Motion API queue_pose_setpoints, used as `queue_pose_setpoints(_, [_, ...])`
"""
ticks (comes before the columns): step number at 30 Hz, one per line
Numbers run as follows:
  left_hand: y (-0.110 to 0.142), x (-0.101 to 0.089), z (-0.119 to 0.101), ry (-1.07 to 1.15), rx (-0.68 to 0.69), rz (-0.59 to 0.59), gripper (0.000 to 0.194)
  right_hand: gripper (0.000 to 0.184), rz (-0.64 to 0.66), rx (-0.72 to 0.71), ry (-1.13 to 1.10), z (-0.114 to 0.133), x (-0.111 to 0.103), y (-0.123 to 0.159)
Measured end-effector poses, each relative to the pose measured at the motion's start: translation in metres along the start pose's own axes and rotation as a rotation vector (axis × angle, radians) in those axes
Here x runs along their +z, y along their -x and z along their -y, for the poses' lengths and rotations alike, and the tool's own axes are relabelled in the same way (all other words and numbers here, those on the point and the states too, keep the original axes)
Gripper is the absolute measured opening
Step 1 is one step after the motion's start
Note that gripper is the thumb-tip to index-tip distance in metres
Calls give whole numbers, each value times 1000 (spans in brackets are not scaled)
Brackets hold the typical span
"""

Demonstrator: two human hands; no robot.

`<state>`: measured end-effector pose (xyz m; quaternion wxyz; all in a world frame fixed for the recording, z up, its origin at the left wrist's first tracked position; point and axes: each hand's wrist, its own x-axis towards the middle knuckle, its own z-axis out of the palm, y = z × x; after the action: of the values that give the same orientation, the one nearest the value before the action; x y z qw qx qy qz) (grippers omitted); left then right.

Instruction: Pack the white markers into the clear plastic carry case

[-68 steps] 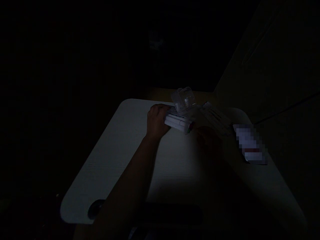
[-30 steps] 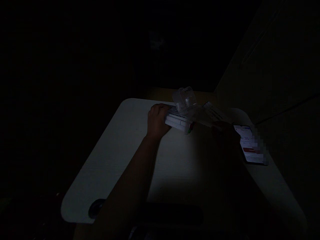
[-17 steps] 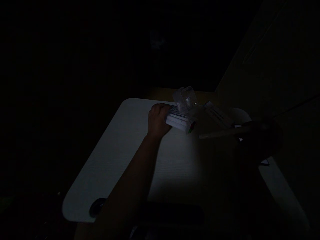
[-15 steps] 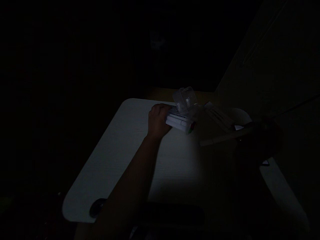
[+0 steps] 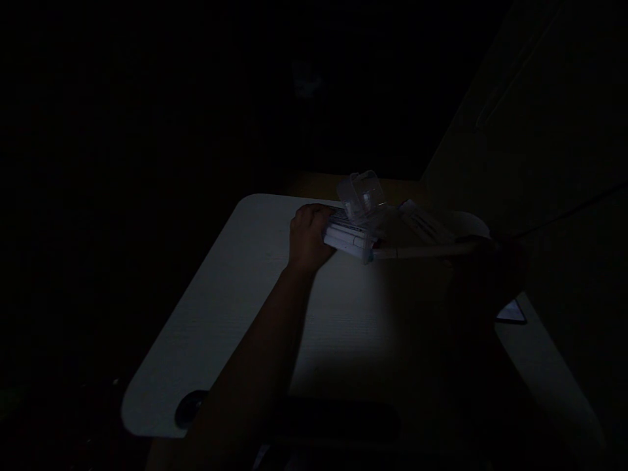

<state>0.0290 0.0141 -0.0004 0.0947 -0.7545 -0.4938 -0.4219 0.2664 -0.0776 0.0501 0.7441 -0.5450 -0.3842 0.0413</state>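
Observation:
My left hand (image 5: 309, 237) is closed around the back end of a clear plastic case of white markers (image 5: 346, 240), held at the far side of the table. The case's transparent lid (image 5: 363, 195) stands flipped up above it. On the right, in deep shadow, my right hand (image 5: 490, 271) grips the end of a long white marker (image 5: 424, 251). This marker points left, and its far tip is at the open end of the case. Whether the tip is inside or only touching, I cannot tell. The right fingers are mostly lost in darkness.
Behind the marker lies a pale printed item (image 5: 424, 221), perhaps a packet. A phone-like flat device (image 5: 511, 312) sits by the right edge of the white table (image 5: 235, 288). A dark round recess (image 5: 190, 409) is at the near left corner. A wall rises at right.
My right hand has moved left and slightly away from me, bringing the marker's tip to the case's open end. More of the flat device shows. My left hand and the case have barely moved.

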Motion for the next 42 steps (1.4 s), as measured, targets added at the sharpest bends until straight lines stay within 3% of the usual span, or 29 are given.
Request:
queue_pose_setpoints(5, [0,1,0,-1,21,-4,44,20,-5,-187,112,1,1,3])
queue_pose_setpoints(9, [0,1,0,-10,27,1,45,26,94,-328,157,0,0,11])
queue_pose_setpoints(13, [-1,1,0,-18,10,12,44,35,235,-225,233,-1,-2,17])
queue_pose_setpoints(20, [-1,1,0,-23,6,-3,44,36,315,-305,197,-4,0,22])
queue_pose_setpoints(31, [0,0,-1,11,-21,1,42,48,603,-198,231,-18,13,41])
queue_pose_setpoints(34, [0,0,-2,3,-23,-3,43,43,612,-227,277,-19,12,42])
queue_pose_setpoints(42, [-1,0,-1,0,-7,-16,44,24,473,-439,288,-17,4,40])
